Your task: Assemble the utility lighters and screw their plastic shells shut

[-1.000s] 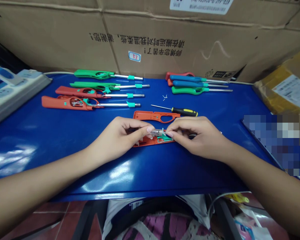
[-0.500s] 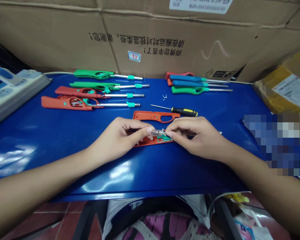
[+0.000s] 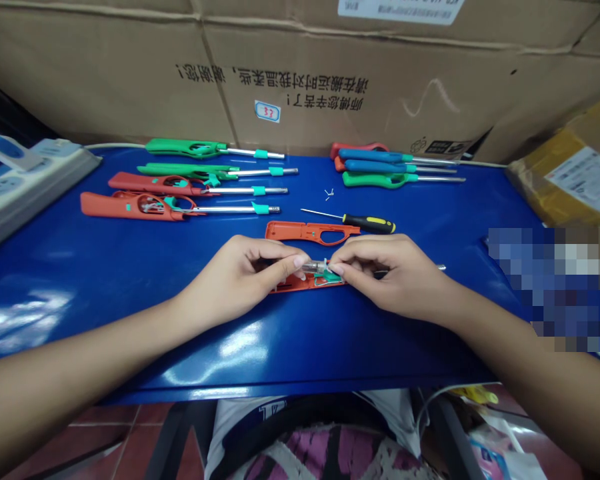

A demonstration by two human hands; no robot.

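Over an orange lighter shell half (image 3: 305, 285) lying on the blue table, my left hand (image 3: 247, 273) pinches a small clear fuel tank (image 3: 313, 267). My right hand (image 3: 393, 277) is closed at the tank's right end, where a small white part shows; what its fingertips grip is hidden. A green trigger piece and a bent wire sit in the shell just below the fingertips. The tip of a metal tube (image 3: 441, 267) pokes out beyond my right hand. Behind my hands lies the matching orange shell half (image 3: 287, 231), with a black and yellow screwdriver (image 3: 370, 223) beside it.
Several green and red long-nosed lighters (image 3: 140, 205) lie opened at the left. More lighters, blue, green and red (image 3: 375, 167), are grouped back right, near small screws (image 3: 329, 194). A power strip (image 3: 45, 173) stands left; a large cardboard box (image 3: 130, 80) walls the back.
Both hands stay almost still at the fuel tank, with only a tiny shift of the right fingertips. Nothing else on the table has moved.
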